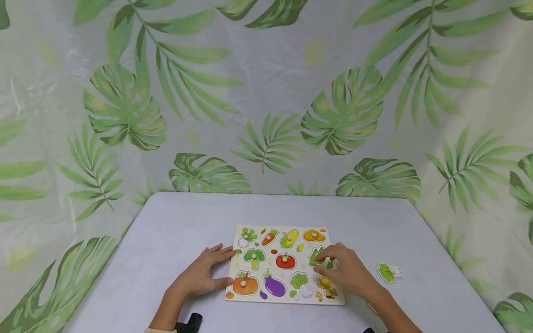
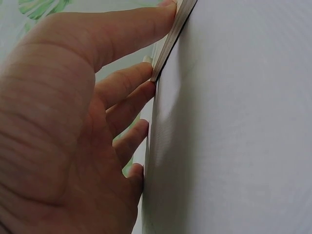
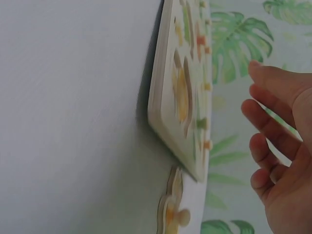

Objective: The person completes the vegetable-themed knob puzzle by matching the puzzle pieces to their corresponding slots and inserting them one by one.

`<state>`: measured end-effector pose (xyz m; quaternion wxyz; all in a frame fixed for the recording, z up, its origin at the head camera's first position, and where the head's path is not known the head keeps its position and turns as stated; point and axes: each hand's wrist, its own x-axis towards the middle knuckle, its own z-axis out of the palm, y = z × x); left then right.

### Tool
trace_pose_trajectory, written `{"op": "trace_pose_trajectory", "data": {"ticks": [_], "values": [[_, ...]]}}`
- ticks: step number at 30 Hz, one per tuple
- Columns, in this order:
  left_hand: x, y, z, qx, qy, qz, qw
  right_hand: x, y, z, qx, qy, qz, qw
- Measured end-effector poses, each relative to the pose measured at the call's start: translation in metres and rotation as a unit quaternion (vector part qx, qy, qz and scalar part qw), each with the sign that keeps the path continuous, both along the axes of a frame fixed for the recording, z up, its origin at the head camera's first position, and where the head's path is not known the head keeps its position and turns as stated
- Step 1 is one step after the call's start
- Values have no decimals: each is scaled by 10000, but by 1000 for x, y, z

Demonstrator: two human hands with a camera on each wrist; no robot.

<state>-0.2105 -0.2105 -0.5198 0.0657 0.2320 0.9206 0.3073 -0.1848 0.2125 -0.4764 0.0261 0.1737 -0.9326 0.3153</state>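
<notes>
A wooden vegetable puzzle board (image 1: 266,300) lies flat on the table, with knobs on several of its pieces. At its left edge, my left hand (image 1: 204,275) touches the board with spread fingers and thumb; in the left wrist view the thumb tip rests at the board's edge. My right hand (image 1: 343,268) is over the board's right side, partly covering a green vegetable picture (image 1: 315,255) and a yellow one (image 1: 325,281). In the right wrist view its fingers (image 3: 270,124) are loosely bent, apart from the board, with nothing between them.
A loose cabbage piece (image 1: 389,273) lies on the white table (image 1: 187,222) right of the board. Another loose piece (image 1: 372,307) is mostly hidden by the right forearm. Behind the table hangs a leaf-patterned curtain (image 1: 266,92).
</notes>
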Motion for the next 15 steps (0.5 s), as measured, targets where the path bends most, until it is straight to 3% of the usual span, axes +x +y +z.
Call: {"op": "trace_pose_trajectory", "data": {"ticks": [15], "values": [[0, 0, 1, 73, -31, -83, 9999, 17, 50, -6, 195, 646, -254, 9974]]}}
